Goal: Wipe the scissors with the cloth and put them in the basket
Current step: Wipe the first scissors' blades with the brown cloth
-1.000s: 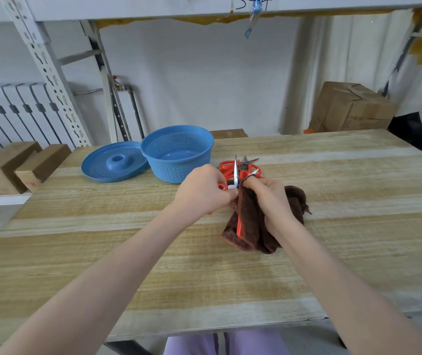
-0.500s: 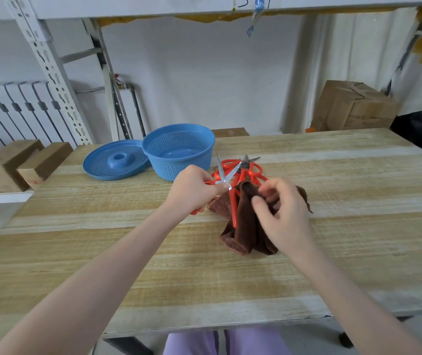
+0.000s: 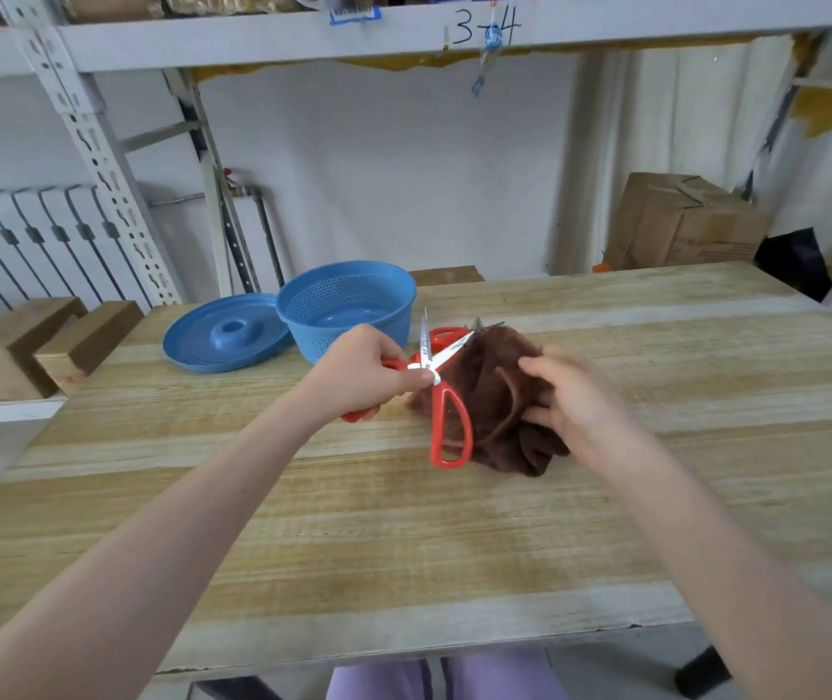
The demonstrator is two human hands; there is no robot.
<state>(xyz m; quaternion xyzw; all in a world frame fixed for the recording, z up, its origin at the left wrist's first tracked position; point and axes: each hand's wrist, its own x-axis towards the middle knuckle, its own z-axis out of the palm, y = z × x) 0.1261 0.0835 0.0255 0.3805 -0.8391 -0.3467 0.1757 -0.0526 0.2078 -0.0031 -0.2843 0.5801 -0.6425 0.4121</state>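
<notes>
My left hand (image 3: 360,373) grips red-handled scissors (image 3: 446,421) at one handle loop, near the pivot. The blades are spread apart and point up and away, and the other handle hangs down toward me. A crumpled brown cloth (image 3: 489,396) lies bunched on the table just right of the scissors. My right hand (image 3: 573,396) holds the cloth's right side, fingers curled into its folds. Another pair of red scissors (image 3: 441,338) lies on the table behind the cloth, mostly hidden. The blue perforated basket (image 3: 348,308) stands behind my left hand.
A blue round lid (image 3: 227,336) lies left of the basket on the wooden table (image 3: 656,376). Wooden blocks (image 3: 24,346) sit on a lower shelf at the far left. A cardboard box (image 3: 681,224) stands beyond the table's far right corner.
The scissors have come out of the cloth and swung open, with my left hand drawing them leftward. My right hand has let go of the blades and dropped to the cloth on the table.
</notes>
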